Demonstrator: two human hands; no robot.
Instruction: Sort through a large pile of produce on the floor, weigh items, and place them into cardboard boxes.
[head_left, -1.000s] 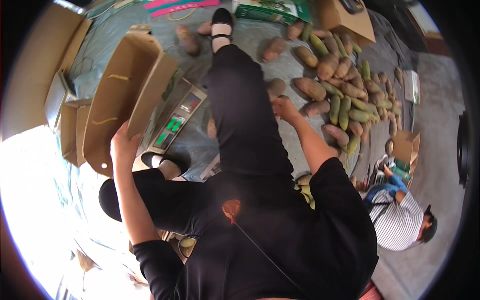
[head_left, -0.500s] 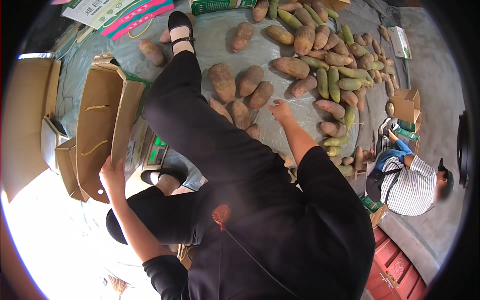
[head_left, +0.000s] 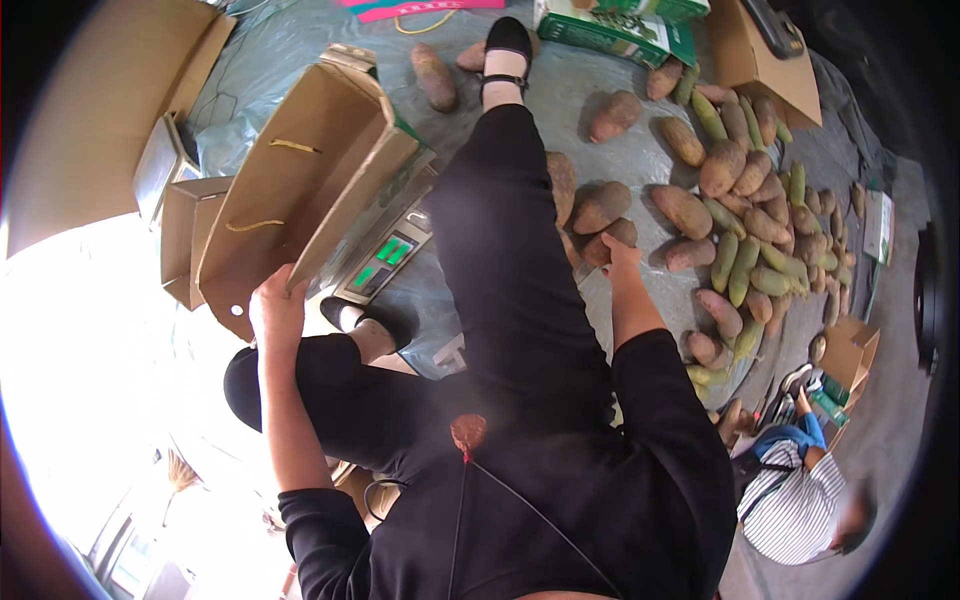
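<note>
Here, right hand [head_left: 618,252] fingers closed on brown tuber [head_left: 610,242] lying on grey floor sheet [head_left: 600,160], just past outstretched leg; long axis slanting up-right. Left hand [head_left: 277,305] grips cardboard box [head_left: 300,190] edge, well apart leftward.

- The right hand [head_left: 617,254] rests on a brown tuber [head_left: 610,243]; the fingertips lie on its far side, so the grip cannot be judged.
- The left hand [head_left: 277,305] grasps the edge of the cardboard box [head_left: 300,190], whose inside is turned away from the camera.
- The scale [head_left: 385,262] is partly covered by the box and the black trouser leg [head_left: 510,260] (only its green display shows clearly).
- The lower left is washed out by glare; nothing there can be told.
- The person in a striped shirt [head_left: 800,505] is bent by the lens rim, hands unclear.
- The green carton [head_left: 610,28] is cut by the top edge.
</note>
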